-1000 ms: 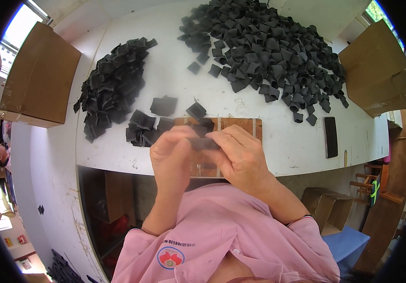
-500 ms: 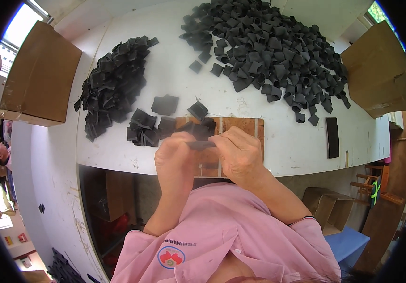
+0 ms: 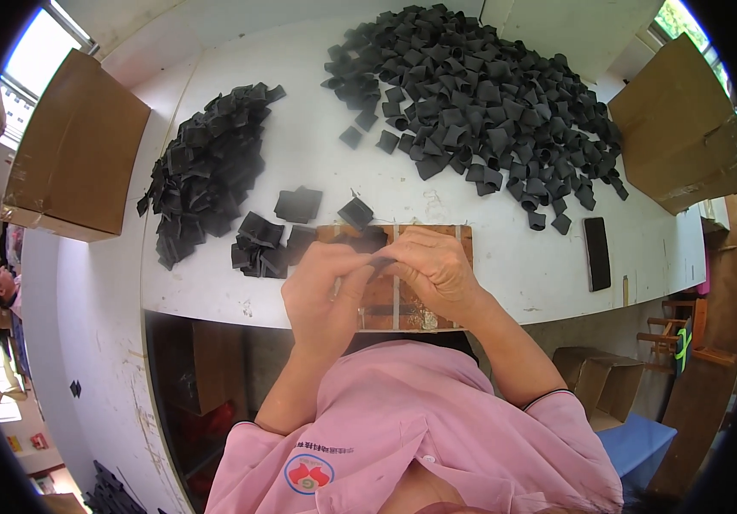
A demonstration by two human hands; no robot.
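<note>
My left hand (image 3: 321, 278) and my right hand (image 3: 433, 267) meet over a brown wooden board (image 3: 377, 298) with pale strips. Both have their fingers pinched on a small black fabric piece (image 3: 380, 267), mostly hidden by the fingers. More black pieces (image 3: 373, 238) lie on the board just beyond my fingertips. Left of the board is a small heap of flat black pieces (image 3: 261, 244). Two single pieces lie past it, one a flat square (image 3: 298, 206), the other (image 3: 356, 212) at the board's far edge.
A large mound of black tube-like loops (image 3: 488, 111) covers the far right of the white table (image 3: 300, 154). A long pile of flat black pieces (image 3: 206, 171) lies left. Cardboard boxes stand at left (image 3: 77, 146) and right (image 3: 686, 128). A dark phone (image 3: 597, 254) rests at right.
My hands have drawn closer together, and the black piece between them is now more covered by my fingers. The view has shifted slightly; the piles look the same.
</note>
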